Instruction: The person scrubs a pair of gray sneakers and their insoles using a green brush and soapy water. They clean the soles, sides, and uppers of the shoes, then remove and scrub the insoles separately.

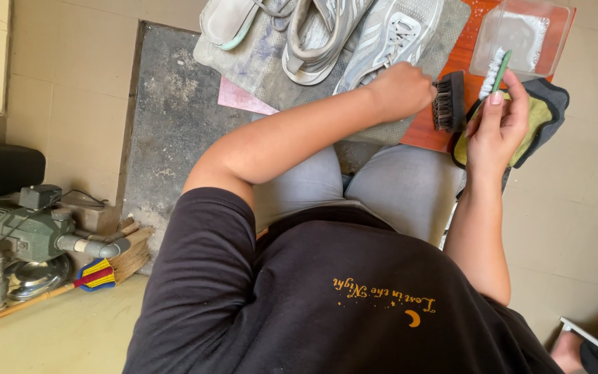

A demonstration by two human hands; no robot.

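Note:
My left hand [401,90] is closed around the end of a dark bristle brush [449,102], which rests on the edge of a red-orange board [427,131]. My right hand [496,125] holds a green-handled toothbrush [497,71] upright, its white bristles near a clear plastic container [524,34]. Under the right hand lies a yellow-green cloth with a dark border [541,114]. A grey sneaker [392,34] lies just beyond my left hand on a grey mat [257,62], with two more grey shoes [313,34] beside it.
My grey-trousered knees [410,183] sit below the mat. A pink sheet [240,98] pokes out from under the mat. At the left stand a green water pump [29,232], a broom [115,266] and a black box [1,166]. The floor is tiled.

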